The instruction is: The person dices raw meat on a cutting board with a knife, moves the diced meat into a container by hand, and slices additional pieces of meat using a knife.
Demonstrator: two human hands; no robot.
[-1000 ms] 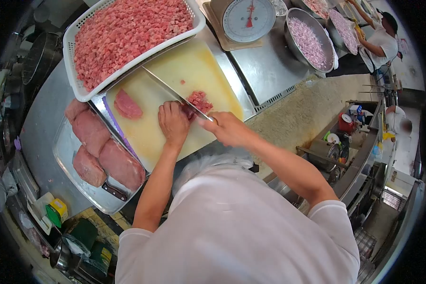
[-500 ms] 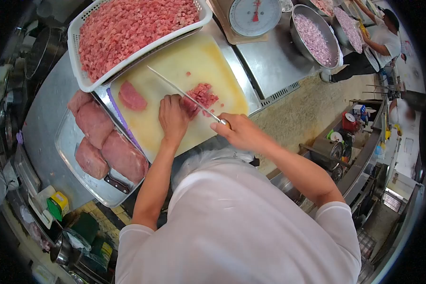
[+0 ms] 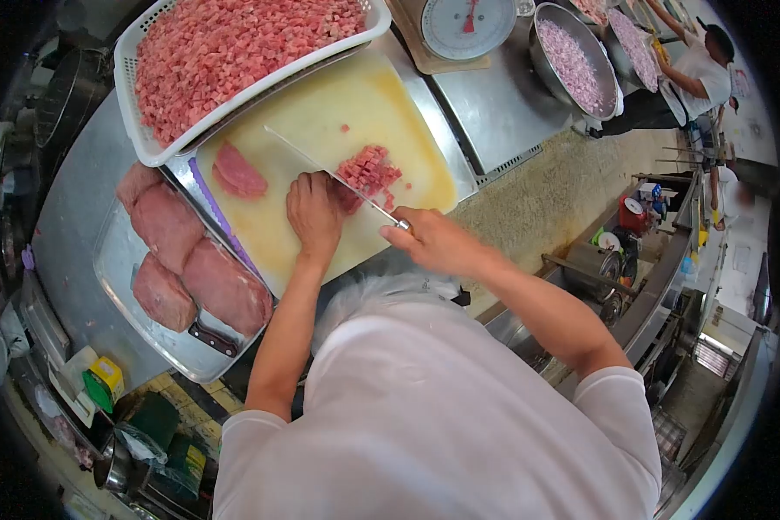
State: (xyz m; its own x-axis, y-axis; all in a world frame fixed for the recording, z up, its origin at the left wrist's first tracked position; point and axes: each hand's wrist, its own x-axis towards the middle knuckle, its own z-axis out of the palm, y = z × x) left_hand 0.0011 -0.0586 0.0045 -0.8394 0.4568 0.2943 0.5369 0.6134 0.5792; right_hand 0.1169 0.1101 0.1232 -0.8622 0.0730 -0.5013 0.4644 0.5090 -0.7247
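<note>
My right hand [image 3: 433, 241] grips the handle of a long thin knife [image 3: 302, 152]. Its blade slants up and left across a pale cutting board [image 3: 407, 108], against the meat. Bent fingers of my left hand [image 3: 315, 217] hold down a piece of raw meat [image 3: 349, 200] beside the blade, partly hidden by the hand. Just beyond the blade lies a small heap of diced meat [image 3: 370, 167]. Slices of raw meat [image 3: 238, 171] rest on the board's left side.
A white basket [image 3: 260, 98] heaped with diced meat stands beyond the board. On the left, a metal tray [image 3: 121, 290] holds large meat pieces [image 3: 224, 286] and another knife [image 3: 213, 340]. A dial scale [image 3: 468, 30] and bowl [image 3: 611, 82] stand at the back. Another person [image 3: 702, 78] works far right.
The blade's tip has shifted slightly left and down, and my right hand has moved a little left. My left hand stays on the meat. The view has shifted slightly.
</note>
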